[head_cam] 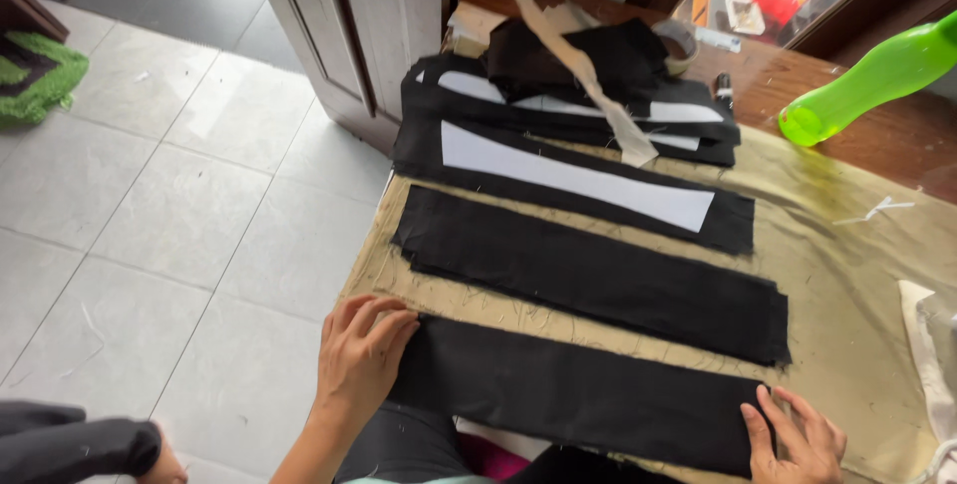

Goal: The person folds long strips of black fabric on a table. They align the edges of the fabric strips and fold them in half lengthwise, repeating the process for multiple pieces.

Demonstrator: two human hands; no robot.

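My left hand (361, 354) lies flat, fingers together, on the left end of a long black fabric strip (578, 394) at the table's near edge. My right hand (797, 439) presses its spread fingers on the strip's right end. Neither hand grips anything. A second black strip (598, 275) lies just beyond it. Farther back sits a black strip with a white paper pattern (578, 182) on top.
An olive cloth (847, 245) covers the table. A pile of black fabric with a beige strip (588, 75) sits at the back. A green plastic bottle (877, 75) lies at the right. White cloth (932, 344) is at the right edge. Tiled floor (179, 195) lies left.
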